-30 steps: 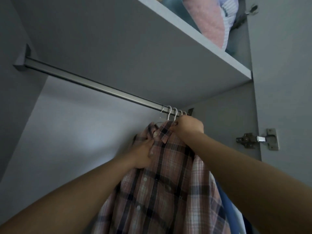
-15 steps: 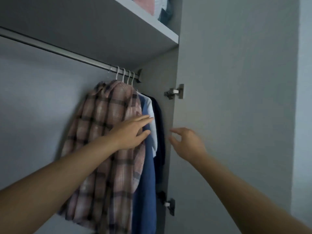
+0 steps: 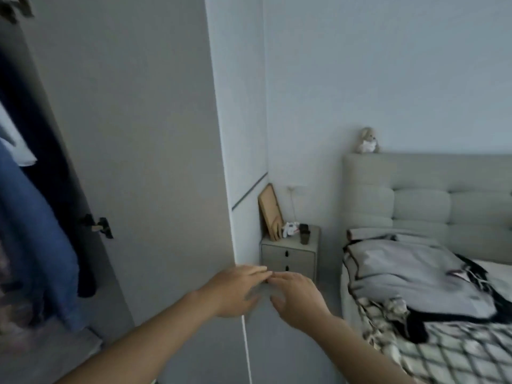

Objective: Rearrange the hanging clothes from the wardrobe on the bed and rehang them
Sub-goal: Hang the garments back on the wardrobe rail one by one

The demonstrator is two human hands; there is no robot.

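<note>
My left hand (image 3: 235, 291) and right hand (image 3: 297, 297) are out in front, empty, fingers loosely spread, fingertips nearly meeting, both motion-blurred. Far left: blue garment (image 3: 36, 245) and a dark garment (image 3: 55, 162) hang in the wardrobe, long axis vertical, beside the open wardrobe door (image 3: 138, 134). Right: grey garment (image 3: 410, 273) lies flat on the bed (image 3: 457, 356), long axis running from the headboard (image 3: 429, 195) toward me. Behind: bedside cabinet (image 3: 289, 254), plush rabbit (image 3: 368, 141) on the headboard.

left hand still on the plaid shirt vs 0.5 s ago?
No. The left hand has left the clothes and now hovers open past the wardrobe door edge, beside the right hand, toward the bed.
</note>
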